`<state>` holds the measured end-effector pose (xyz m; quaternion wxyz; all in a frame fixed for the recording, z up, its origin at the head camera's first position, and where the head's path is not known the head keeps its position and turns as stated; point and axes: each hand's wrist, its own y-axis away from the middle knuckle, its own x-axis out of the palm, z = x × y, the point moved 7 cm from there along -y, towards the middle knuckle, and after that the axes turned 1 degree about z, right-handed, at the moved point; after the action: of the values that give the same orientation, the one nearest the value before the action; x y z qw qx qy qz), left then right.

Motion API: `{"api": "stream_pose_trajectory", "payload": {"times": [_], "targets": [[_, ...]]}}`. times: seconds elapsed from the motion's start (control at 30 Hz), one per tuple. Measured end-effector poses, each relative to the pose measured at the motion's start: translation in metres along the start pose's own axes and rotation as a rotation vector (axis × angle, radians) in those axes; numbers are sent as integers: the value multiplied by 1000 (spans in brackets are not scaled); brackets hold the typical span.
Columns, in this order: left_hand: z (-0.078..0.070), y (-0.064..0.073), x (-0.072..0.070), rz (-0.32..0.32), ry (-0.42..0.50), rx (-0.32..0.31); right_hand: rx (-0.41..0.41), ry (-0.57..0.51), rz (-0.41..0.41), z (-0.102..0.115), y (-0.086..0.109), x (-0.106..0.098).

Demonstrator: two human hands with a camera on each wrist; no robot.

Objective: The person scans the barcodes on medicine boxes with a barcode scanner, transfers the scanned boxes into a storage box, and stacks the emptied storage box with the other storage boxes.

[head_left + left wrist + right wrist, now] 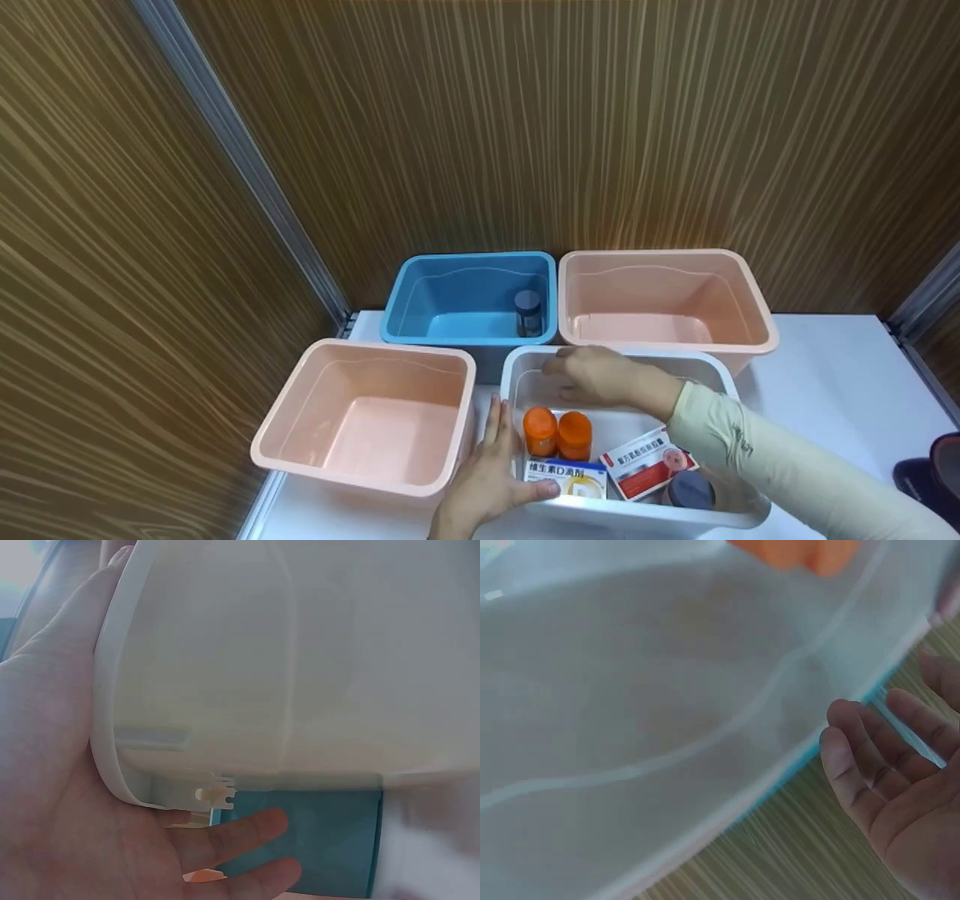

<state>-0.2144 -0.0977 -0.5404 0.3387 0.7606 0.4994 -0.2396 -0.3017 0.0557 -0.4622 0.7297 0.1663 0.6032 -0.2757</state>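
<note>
A white bin (637, 512) stands at the front. My left hand (484, 480) rests against its near left corner, the thumb over the front rim and the fingers stretched along the left side. In the left wrist view, two fingers (232, 836) of it reach out straight past the bin. Over the bin's far left part is my right hand (604, 375), empty, its fingers loosely bent. Inside the bin are two orange-capped bottles (540, 431), a blue-and-white medicine box (559, 472), a red-and-white medicine box (641, 461) and a dark-lidded jar (691, 490).
Behind stands a blue bin (469, 339) with a dark-capped bottle (528, 311) in it. One pink bin (667, 349) is at the back right, another pink bin (360, 480) at the left. Wood-patterned panels (465, 135) close off the back and side. A dark object (930, 472) lies at the right edge.
</note>
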Motion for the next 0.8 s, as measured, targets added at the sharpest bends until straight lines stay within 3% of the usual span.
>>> {"api": "stream_pose_trajectory", "payload": {"times": [0.07, 0.23, 0.3, 0.4, 0.57, 0.8], "targets": [[-1, 0, 1, 1, -5, 4, 48, 17, 56, -2, 4, 12], [-1, 1, 1, 5, -25, -15, 261, 18, 295, -12, 16, 44], [-2, 2, 1, 2, -38, -11, 306, 8, 365, -12, 20, 56], [-2, 2, 0, -6, -56, 5, 318, -9, 400, -11, 21, 70], [-4, 1, 1, -7, -72, 24, 293, 3, 389, -11, 23, 79], [-2, 1, -1, -6, -72, 36, 275, 33, 386, -16, 23, 61]]}}
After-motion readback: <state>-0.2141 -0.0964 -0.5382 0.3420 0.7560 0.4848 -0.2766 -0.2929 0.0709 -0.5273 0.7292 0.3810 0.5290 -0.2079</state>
